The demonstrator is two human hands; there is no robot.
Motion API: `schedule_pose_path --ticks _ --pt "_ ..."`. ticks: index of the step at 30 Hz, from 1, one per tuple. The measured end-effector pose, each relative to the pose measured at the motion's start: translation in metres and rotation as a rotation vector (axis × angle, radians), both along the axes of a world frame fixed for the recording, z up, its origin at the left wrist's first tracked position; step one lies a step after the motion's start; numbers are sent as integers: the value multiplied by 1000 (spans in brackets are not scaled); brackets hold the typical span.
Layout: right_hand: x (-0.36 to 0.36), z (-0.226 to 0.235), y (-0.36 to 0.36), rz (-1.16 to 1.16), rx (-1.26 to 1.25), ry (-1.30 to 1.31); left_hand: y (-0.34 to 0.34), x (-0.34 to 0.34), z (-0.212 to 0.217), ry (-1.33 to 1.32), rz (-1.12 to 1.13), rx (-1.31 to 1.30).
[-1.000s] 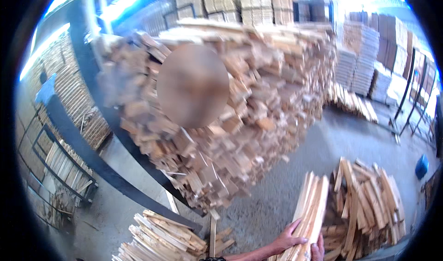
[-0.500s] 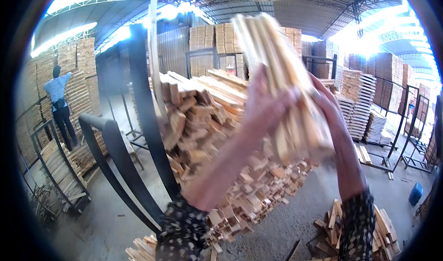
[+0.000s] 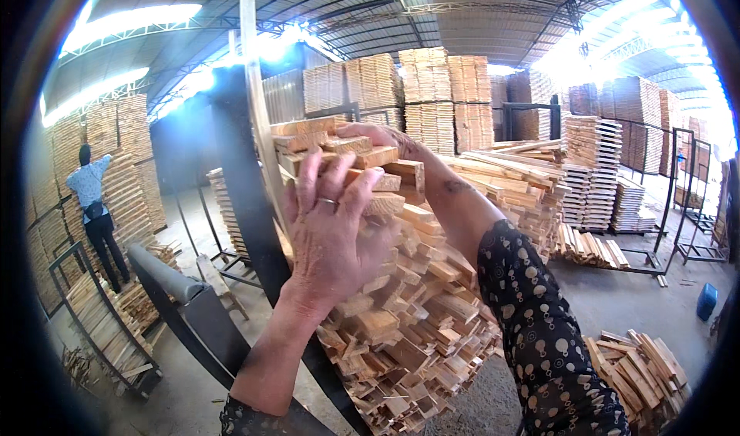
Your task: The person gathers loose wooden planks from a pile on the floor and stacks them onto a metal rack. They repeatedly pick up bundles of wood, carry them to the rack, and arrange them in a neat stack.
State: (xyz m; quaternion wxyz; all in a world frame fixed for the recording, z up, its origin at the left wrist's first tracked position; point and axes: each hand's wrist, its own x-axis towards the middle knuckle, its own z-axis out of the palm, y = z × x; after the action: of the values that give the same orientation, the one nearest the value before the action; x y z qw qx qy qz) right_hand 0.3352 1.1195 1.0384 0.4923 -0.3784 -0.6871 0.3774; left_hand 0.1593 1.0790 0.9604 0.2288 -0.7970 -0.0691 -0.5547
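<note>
Several light wooden boards [image 3: 378, 157] lie with their cut ends toward me on top of a tall wood pile [image 3: 416, 313]. My left hand [image 3: 327, 232] is spread against these ends, fingers apart, a ring on one of them; its thumb side is blurred. Reaching across from the right, my right hand [image 3: 389, 137] curls over the upper boards from their far side. Part of its fingers is hidden behind the wood. Close to my left hand, a dark upright post [image 3: 258, 182] and a thin wooden pole [image 3: 253, 74] border the pile.
A black metal frame [image 3: 181, 293] stands at the lower left. A person [image 3: 94, 197] works by stacked boards at the far left. Loose boards [image 3: 640, 374] lie on the floor at the lower right, near a blue container [image 3: 706, 303]. Tall board stacks [image 3: 428, 89] fill the back.
The board bundle that both hands held up in the air has come down and left onto the pile top. My left hand now lies against the board ends, my right hand over them.
</note>
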Motion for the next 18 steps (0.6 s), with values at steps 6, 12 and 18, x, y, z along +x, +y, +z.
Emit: schedule_pose_path --ticks 6,12,18 --pt "32 0 -54 -107 270 158 9 4 7 -134 10 85" --pt "-19 -47 -60 -420 649 231 14 27 1 -245 -37 147" --pt "-15 -39 -18 -201 629 145 30 19 7 -316 102 234"
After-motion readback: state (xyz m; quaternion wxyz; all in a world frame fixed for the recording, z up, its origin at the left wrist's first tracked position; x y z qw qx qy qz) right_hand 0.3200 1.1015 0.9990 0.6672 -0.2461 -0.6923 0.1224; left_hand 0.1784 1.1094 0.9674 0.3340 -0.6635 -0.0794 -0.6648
